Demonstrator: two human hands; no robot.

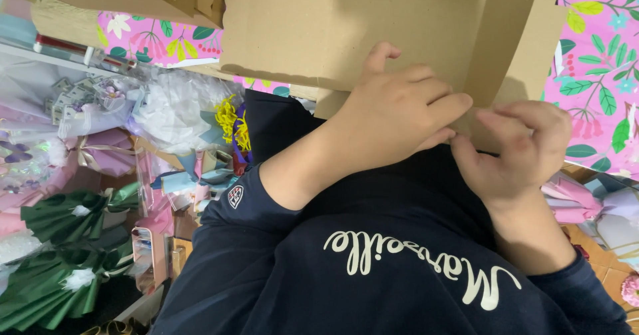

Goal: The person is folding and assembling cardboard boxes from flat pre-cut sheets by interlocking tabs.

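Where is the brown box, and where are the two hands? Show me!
cardboard box (319,29), head view, on its flat brown side panel.
left hand (393,112), head view, on the back of the hand.
right hand (522,152), head view, on the knuckles.
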